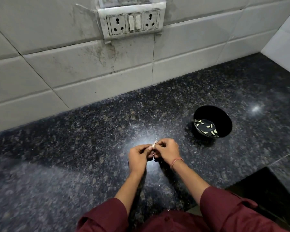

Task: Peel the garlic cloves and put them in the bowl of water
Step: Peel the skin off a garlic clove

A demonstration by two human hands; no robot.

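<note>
Both hands meet over the middle of the dark granite counter (90,131). My left hand (138,156) and my right hand (167,152) pinch one small garlic clove (153,147) between their fingertips, and a bit of pale papery skin sticks up from it. Most of the clove is hidden by the fingers. A black bowl (224,118) stands on the counter to the right and a little beyond the hands. It holds water with several peeled white cloves (208,126) in it.
A white tiled wall runs along the back of the counter, with a switch and socket plate (134,22) high on it. A second tiled wall closes the right corner. The counter's front edge drops off at the lower right (251,181).
</note>
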